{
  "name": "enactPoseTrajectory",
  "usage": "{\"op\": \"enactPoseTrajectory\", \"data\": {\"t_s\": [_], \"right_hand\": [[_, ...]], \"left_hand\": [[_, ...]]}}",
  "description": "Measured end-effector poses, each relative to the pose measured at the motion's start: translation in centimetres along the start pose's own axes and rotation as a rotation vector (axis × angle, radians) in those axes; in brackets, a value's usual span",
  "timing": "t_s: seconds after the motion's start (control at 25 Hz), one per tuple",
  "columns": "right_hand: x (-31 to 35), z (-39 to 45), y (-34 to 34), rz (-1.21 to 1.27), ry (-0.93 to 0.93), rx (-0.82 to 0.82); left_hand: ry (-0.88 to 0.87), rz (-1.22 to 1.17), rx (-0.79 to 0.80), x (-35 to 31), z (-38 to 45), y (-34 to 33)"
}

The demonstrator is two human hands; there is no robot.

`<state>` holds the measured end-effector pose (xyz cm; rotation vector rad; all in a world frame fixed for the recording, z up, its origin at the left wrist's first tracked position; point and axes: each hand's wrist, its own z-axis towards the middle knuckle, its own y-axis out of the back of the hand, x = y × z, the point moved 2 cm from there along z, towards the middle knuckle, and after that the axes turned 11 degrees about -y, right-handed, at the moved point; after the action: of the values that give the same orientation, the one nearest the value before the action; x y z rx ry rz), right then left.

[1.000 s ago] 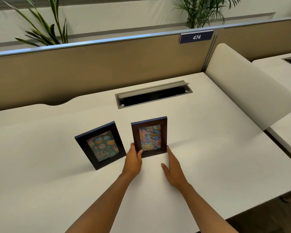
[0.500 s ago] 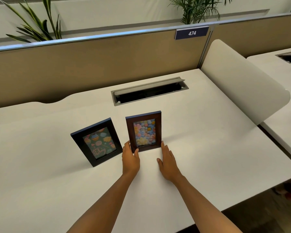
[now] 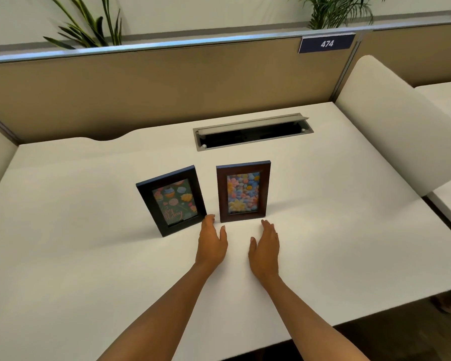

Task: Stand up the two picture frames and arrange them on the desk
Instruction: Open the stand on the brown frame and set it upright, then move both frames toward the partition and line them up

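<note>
Change since earlier frame: both hands have let go of the brown frame and pulled back toward the person; one second ago they were pressed on its two lower corners.
Left hand point(image 3: 212, 244): open and flat, holding nothing, palm turned inward; its fingertips are just beside the lower right corner of the black frame, and it cannot be told if they touch it.
Right hand point(image 3: 265, 247): open, empty, just in front of the brown frame's lower right corner, apart from it.
Brown frame point(image 3: 242, 191): stands upright on the table point(image 3: 336, 230), facing the person, near the middle, with a flower picture.
Black frame point(image 3: 172, 200): stands also, just to the left of the brown one, with a small gap between them; it looks turned a little at an angle, with a cupcake picture.
Cable tray point(image 3: 253, 131): behind the frames, well apart, lid open.
Progress: both frames are standing, so the main part seems done.
What is left: perhaps only to make the black frame square with the brown one; this is a judgement, because the wanted arrangement is not shown.
</note>
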<state>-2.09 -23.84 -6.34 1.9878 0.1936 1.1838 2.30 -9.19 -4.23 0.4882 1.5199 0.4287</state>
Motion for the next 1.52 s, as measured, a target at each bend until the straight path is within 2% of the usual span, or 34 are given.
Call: {"op": "enactPoseTrajectory", "data": {"t_s": [0.16, 0.4, 0.52, 0.64, 0.72, 0.96, 1.08, 1.32, 1.52], "right_hand": [[2.8, -2.0, -0.2, 0.023, 0.059, -0.005], [6.5, -4.9, -2.5, 0.062, 0.247, 0.293], [7.6, -5.1, -3.8, -0.002, 0.221, 0.428], [8.6, -5.6, -4.7, 0.073, 0.133, 0.541], [9.2, -5.7, -5.1, 0.092, 0.111, 0.563], [10.7, -4.8, -5.5, -0.127, 0.186, 0.552], [11.4, -4.7, -5.7, -0.105, 0.198, 0.577], [11.8, -4.3, -6.1, -0.049, 0.196, 0.574], [12.4, -4.0, -6.9, -0.049, 0.195, 0.569]], "left_hand": [[0.052, -0.010, -0.092, 0.6, -1.0, 0.6], [0.134, -0.029, -0.327, 1.3, -2.3, 2.7], [0.380, -0.121, -0.468, 1.4, -1.9, 4.6], [0.470, -0.168, -0.517, 1.3, -1.6, 5.8], [0.464, -0.205, -0.527, 1.4, -1.5, 6.2], [0.342, -0.240, -0.480, 2.1, -1.6, 6.9], [0.265, -0.213, -0.507, 2.4, -1.5, 7.2], [0.259, -0.240, -0.603, 3.0, -1.1, 7.9], [0.258, -0.225, -0.622, 3.6, 0.0, 9.0]]}}
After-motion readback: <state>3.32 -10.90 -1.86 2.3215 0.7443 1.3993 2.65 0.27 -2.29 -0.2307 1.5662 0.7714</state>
